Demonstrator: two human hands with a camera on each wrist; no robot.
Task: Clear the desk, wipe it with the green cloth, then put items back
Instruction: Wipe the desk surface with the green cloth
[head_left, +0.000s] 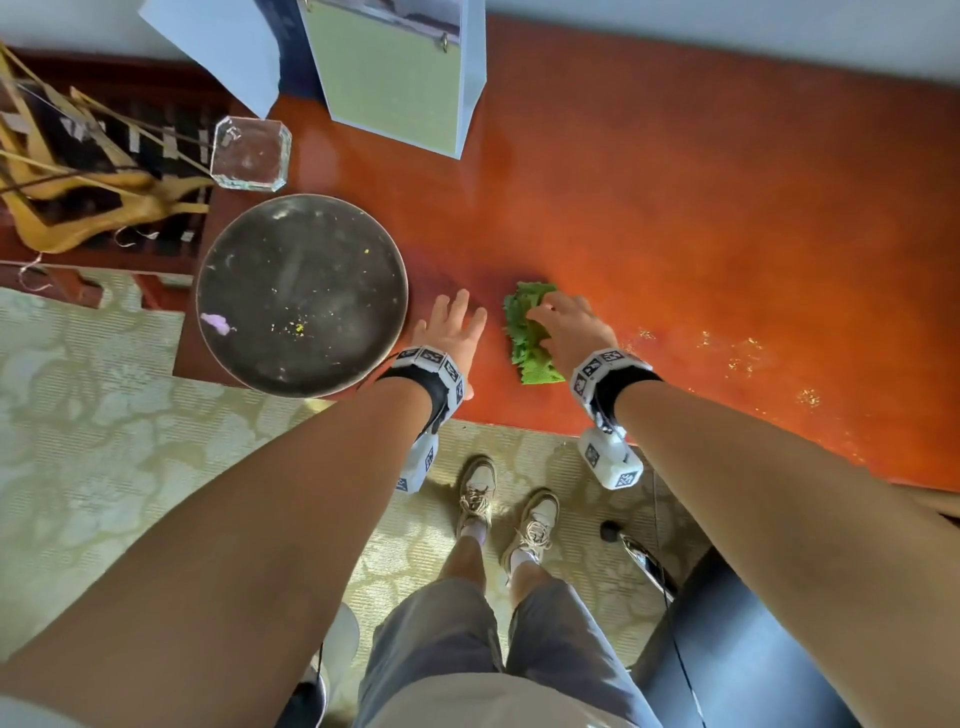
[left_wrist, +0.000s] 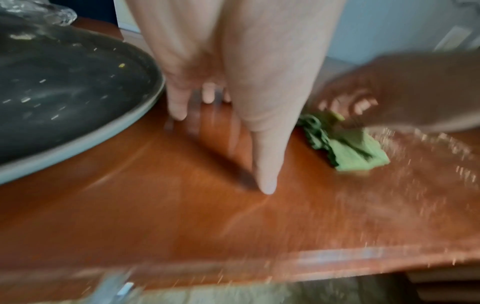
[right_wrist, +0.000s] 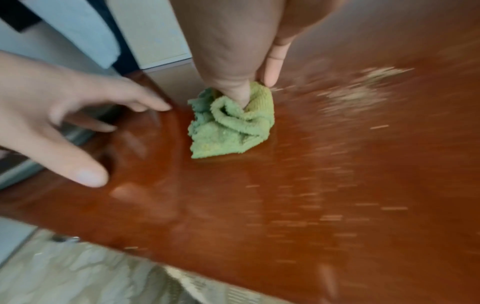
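A bunched green cloth (head_left: 527, 332) (left_wrist: 345, 152) (right_wrist: 231, 127) lies on the glossy red-brown desk (head_left: 675, 208), near its front edge. My right hand (head_left: 563, 322) (right_wrist: 249, 82) grips the cloth from above, thumb dug into its folds. My left hand (head_left: 452, 327) (left_wrist: 228, 115) (right_wrist: 78, 123) rests on the desk with straight spread fingers, holding nothing, between the cloth and a dark round plate (head_left: 301, 296) (left_wrist: 64, 88). Yellowish crumbs (head_left: 737, 358) (right_wrist: 363, 90) are scattered on the desk to the right of the cloth.
The dark plate overhangs the desk's front left corner and carries crumbs and a purple scrap (head_left: 215, 323). Behind it sit a clear glass block (head_left: 250, 153) and a standing pale blue calendar (head_left: 400, 73). A dark chair (head_left: 748, 649) stands at lower right on the patterned carpet.
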